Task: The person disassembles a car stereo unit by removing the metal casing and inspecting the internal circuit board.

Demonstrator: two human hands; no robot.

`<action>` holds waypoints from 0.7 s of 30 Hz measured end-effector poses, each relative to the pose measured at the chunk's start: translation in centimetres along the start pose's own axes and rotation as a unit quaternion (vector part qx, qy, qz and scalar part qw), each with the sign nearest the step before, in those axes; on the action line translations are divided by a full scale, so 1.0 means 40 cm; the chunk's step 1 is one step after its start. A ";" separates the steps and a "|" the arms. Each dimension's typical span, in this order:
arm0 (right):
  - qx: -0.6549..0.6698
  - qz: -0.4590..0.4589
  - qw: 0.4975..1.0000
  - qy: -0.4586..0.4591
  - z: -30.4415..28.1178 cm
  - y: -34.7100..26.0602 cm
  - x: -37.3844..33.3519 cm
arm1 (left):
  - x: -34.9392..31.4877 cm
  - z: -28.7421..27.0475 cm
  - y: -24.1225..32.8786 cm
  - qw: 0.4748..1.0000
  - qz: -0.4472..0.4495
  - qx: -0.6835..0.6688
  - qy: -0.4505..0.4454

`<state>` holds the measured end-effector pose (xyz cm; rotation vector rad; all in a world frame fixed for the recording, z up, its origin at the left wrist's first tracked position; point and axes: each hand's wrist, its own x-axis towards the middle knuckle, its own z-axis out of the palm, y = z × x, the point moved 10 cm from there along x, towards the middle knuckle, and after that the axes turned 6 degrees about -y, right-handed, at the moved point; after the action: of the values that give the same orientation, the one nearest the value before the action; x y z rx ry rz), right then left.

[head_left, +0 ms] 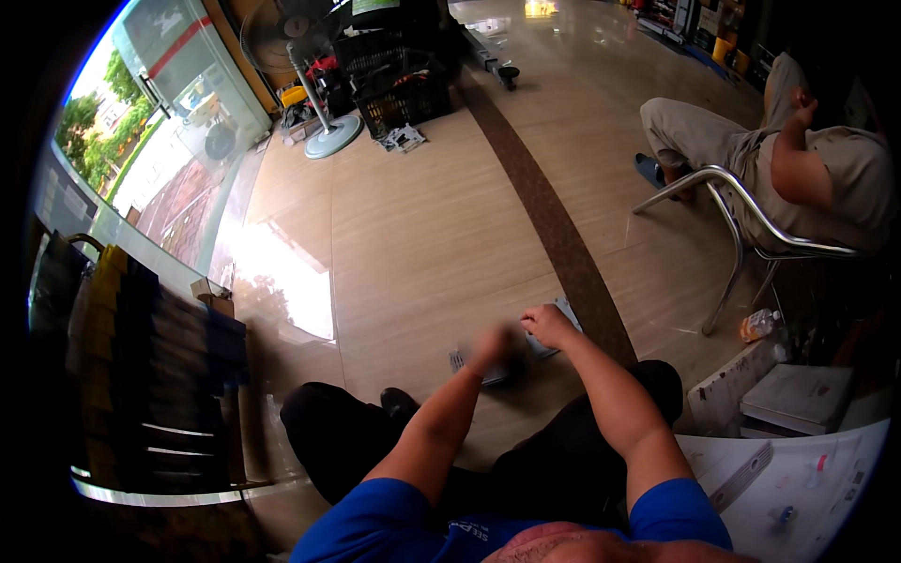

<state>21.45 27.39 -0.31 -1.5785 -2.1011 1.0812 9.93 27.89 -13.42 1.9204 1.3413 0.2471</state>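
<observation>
Low over the floor between my knees, my left hand (pixel 492 347) is smeared by motion, and its fingers cannot be made out. A blurred dark object (pixel 508 370) lies beside and below it; whether the hand touches it is unclear. Just to the right, my right hand (pixel 548 325) is closed, with fingers pressed together. Anything inside them is too small or hidden to name. Under and behind this hand is a flat grey piece (pixel 569 312), partly covered by the hand and wrist. A small ridged metal-looking part (pixel 457 360) sits left of the dark object.
A standing fan (pixel 330 136) and black crates (pixel 405 98) are at the far left, near a glass door (pixel 188 89). At right, another person (pixel 723 141) sits on a metal-framed chair (pixel 741 192). A bottle (pixel 760 325), white boxes (pixel 798 394) and a white surface (pixel 845 469) are nearer.
</observation>
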 end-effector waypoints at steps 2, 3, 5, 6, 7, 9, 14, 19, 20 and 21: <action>0.029 -0.024 0.999 0.012 -0.009 -0.015 -0.009 | 0.004 0.008 0.003 1.000 0.015 -0.007 0.006; 0.028 -0.023 0.999 0.012 -0.013 -0.016 -0.013 | 0.008 0.014 0.003 1.000 0.016 -0.008 0.005; 0.042 -0.043 0.998 -0.006 -0.011 -0.028 -0.019 | 0.017 0.029 0.002 1.000 0.016 -0.001 -0.002; 0.042 -0.049 0.998 -0.007 -0.008 -0.048 -0.015 | 0.016 0.027 -0.021 1.000 0.013 0.001 0.003; 0.037 -0.070 0.997 0.005 -0.008 -0.084 -0.009 | 0.007 0.001 -0.033 0.998 0.048 0.013 0.042; 0.031 -0.087 0.996 0.018 -0.009 -0.107 -0.006 | -0.006 -0.022 -0.025 0.993 0.084 0.023 0.077; 0.046 -0.021 0.999 -0.017 0.001 -0.008 -0.024 | -0.002 0.014 0.064 0.998 -0.016 0.008 -0.055; -0.014 0.035 0.999 0.014 0.001 0.007 -0.001 | -0.010 -0.006 0.018 0.999 -0.032 0.001 -0.044; -0.022 0.056 0.998 0.001 0.006 0.014 0.000 | -0.009 -0.006 0.010 0.999 -0.034 -0.003 -0.035; -0.022 0.058 0.998 0.002 0.005 0.025 -0.001 | -0.002 0.000 0.011 0.999 -0.031 -0.003 -0.037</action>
<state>22.04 27.39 -1.15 -1.7403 -2.0663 1.0731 10.19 27.75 -13.10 1.8612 1.3475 0.1482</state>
